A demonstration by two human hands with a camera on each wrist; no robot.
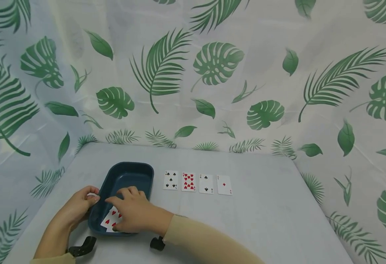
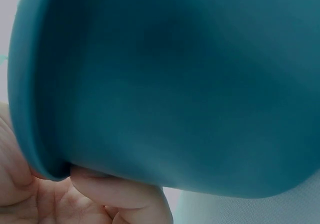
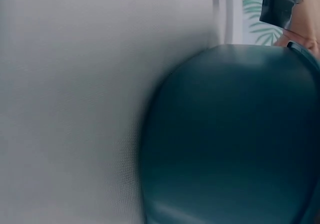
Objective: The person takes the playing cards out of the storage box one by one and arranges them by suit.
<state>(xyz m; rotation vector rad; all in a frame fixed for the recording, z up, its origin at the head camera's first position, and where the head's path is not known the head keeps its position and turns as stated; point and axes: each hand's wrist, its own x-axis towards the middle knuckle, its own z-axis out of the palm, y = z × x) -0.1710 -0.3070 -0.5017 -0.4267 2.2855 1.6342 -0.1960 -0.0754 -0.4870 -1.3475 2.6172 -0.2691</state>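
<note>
A deep blue tray (image 1: 127, 165) sits on the table at the left, its long side slanting away from me. My left hand (image 1: 77, 205) grips its left rim, and in the left wrist view the fingers (image 2: 120, 194) fold against the outer wall just under the lip. Inside the near half of the tray, playing cards with red hearts (image 1: 108, 222) lie face up and overlapping. Over them reaches my right hand (image 1: 135, 209), fingers spread, partly covering the cards. The right wrist view shows just the tray's outer wall (image 3: 225, 134), with the right hand out of sight.
To the tray's right, several face-up cards stand in a row: a spades card (image 1: 171, 180), a hearts card (image 1: 188, 182), a clubs card (image 1: 206, 184) and an ace of diamonds (image 1: 224, 185). They lie on a white-covered table (image 1: 262, 220). A leaf-print curtain (image 1: 226, 121) hangs behind.
</note>
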